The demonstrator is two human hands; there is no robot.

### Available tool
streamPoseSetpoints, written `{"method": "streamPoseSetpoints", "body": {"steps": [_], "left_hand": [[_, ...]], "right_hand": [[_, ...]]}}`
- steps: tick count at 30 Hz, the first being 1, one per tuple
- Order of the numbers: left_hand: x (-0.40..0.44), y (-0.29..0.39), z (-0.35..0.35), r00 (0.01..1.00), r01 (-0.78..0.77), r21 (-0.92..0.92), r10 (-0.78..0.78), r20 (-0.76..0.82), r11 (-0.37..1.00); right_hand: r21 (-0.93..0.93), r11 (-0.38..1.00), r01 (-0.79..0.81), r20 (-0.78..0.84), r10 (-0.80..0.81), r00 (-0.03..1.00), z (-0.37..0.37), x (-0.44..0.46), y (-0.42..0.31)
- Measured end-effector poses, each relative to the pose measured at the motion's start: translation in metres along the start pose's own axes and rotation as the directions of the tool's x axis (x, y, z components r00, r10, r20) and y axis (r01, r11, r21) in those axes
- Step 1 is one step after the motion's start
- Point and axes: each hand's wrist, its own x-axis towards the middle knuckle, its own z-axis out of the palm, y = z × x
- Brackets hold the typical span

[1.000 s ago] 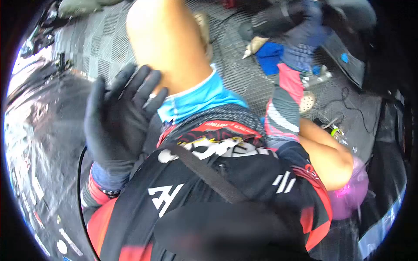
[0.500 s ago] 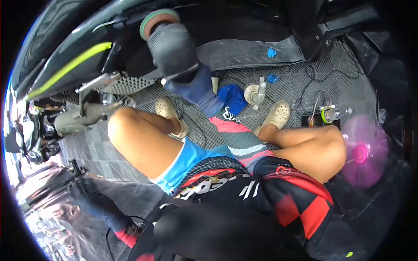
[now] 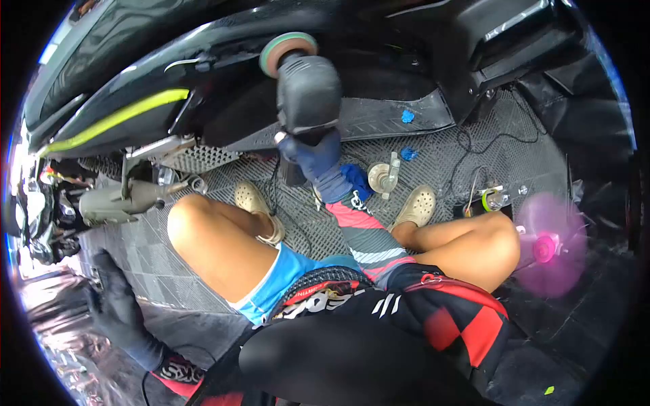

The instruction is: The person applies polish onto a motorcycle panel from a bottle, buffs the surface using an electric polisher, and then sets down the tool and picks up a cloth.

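My right hand (image 3: 315, 161), in a dark blue glove, is closed around the grip of a black polisher (image 3: 309, 93). The polisher's round green-and-orange pad (image 3: 272, 55) is against or very close to a glossy black body panel (image 3: 230, 84) with a yellow-green stripe (image 3: 122, 122); contact cannot be told. At the lower left, my left hand (image 3: 120, 304) is gloved in black, its fingers stretched and apart, holding nothing. A black cable runs near its wrist.
A blue cloth (image 3: 357, 180) and a clear bottle (image 3: 394, 174) are on the grated floor between my clog-shod feet. Blue crumpled bits (image 3: 407, 116) lie beyond. A small pink fan (image 3: 546, 247) spins at right. A grey exhaust (image 3: 122, 201) juts out at left.
My right hand and the polisher have shifted right and slightly down in view. My left hand has lifted and its fingers now show spread. The camera view has tilted somewhat.
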Motion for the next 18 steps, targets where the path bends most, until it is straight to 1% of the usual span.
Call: {"method": "streamPoseSetpoints", "body": {"steps": [1,2,3,4,5,6,7,8,9,10,11,13,14,16,17,18], "left_hand": [[0.013,0.024,-0.02,0.918,-0.075,0.316,-0.058,0.392,0.946],[0.02,-0.005,0.002,0.71,-0.1,0.235,-0.096,0.697,0.967],[0.035,0.007,-0.001,0.731,-0.114,0.168,-0.032,0.682,0.979],[0.065,0.048,-0.029,0.737,-0.121,0.175,-0.03,0.675,0.977],[0.082,0.059,-0.03,0.927,-0.259,0.116,0.213,0.31,0.959],[0.112,0.078,-0.052,0.948,-0.198,0.049,0.179,0.262,0.979],[0.149,0.097,-0.072,0.964,-0.186,0.065,0.169,0.207,0.98],[0.178,0.095,-0.069,0.967,-0.189,0.119,0.164,0.194,0.975],[0.206,0.087,-0.062,0.969,-0.201,0.187,0.168,0.179,0.962],[0.229,0.066,-0.045,0.968,-0.225,0.28,0.181,0.175,0.933],[0.247,0.057,-0.026,0.96,-0.252,0.324,0.193,0.203,0.912],[0.249,0.035,0.02,0.93,-0.338,0.434,0.225,0.29,0.835],[0.244,0.024,0.044,0.906,-0.399,0.491,0.248,0.344,0.774],[0.208,0.013,0.093,0.811,-0.566,0.554,0.292,0.506,0.611],[0.18,0.005,0.111,0.747,-0.65,0.564,0.292,0.597,0.509],[0.149,-0.003,0.126,0.672,-0.729,0.549,0.272,0.689,0.409]], "right_hand": [[0.048,0.998,-0.035,-0.057,0.038,0.998,-0.001,0.003,0.004],[0.099,0.991,-0.089,-0.106,0.099,0.989,-0.003,-0.001,0.008],[0.138,0.986,-0.091,-0.072,0.102,0.992,-0.003,-0.001,0.004],[0.139,0.989,-0.057,-0.098,0.071,0.993,0.002,0.0,0.003],[0.132,0.991,-0.032,-0.135,0.05,0.99,0.003,-0.002,0.005],[0.131,0.99,-0.046,-0.094,0.058,0.994,0.003,-0.002,0.008],[0.127,0.99,-0.053,-0.052,0.06,0.997,0.003,-0.002,0.009],[0.232,0.972,-0.026,-0.03,0.034,0.999,0.013,-0.003,-0.007],[0.177,0.984,-0.012,-0.015,0.015,1.0,0.015,-0.004,-0.007],[0.175,0.984,-0.043,0.008,0.042,0.999,0.015,-0.012,-0.009],[0.188,0.982,-0.038,0.029,0.033,0.999,0.02,-0.006,-0.014],[0.262,0.964,-0.033,0.006,0.032,0.999,0.027,-0.002,-0.011],[0.209,0.965,-0.159,0.072,0.147,0.987,0.023,-0.005,-0.025],[0.208,0.975,-0.08,0.065,0.068,0.996,0.021,0.001,-0.027],[0.207,0.978,-0.039,0.058,0.027,0.998,0.021,0.0,-0.024],[0.217,0.976,-0.035,0.049,0.025,0.998,0.019,0.002,-0.024]]}}
